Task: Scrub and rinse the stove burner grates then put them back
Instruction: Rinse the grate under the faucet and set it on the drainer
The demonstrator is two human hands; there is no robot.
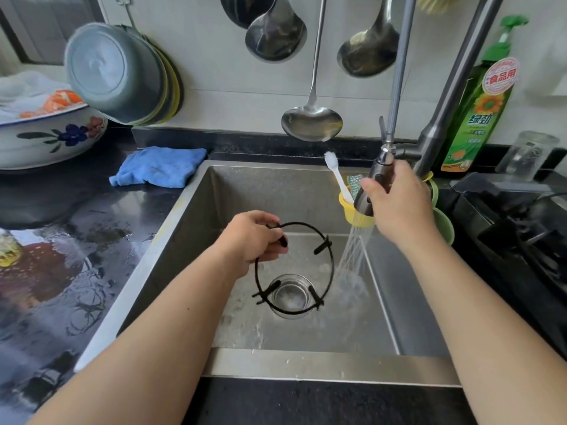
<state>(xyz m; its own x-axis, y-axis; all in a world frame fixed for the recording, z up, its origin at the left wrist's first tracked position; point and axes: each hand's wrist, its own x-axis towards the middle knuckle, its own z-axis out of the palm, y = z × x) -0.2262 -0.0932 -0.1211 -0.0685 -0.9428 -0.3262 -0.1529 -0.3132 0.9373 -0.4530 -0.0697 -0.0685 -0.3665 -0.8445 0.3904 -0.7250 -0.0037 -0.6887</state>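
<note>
A black ring-shaped burner grate (332, 262) with several short prongs hangs over the steel sink (196, 216), above the drain (291, 297). My left hand (251, 240) grips its upper left rim. My right hand (399, 204) holds the pull-out faucet sprayer head (372, 182), which is angled down and left. Water sprays from it into the sink just to the right of the grate, beside its right rim.
A yellow cup (352, 211) with a white toothbrush (336, 176) hangs at the sink's back right. A blue cloth (159, 167) lies on the wet black counter (61, 271). Stove (521, 228) stands right, detergent bottle (478, 118) behind it. Ladles (310, 121) hang on the wall; a flowered bowl (46, 136) sits at the left.
</note>
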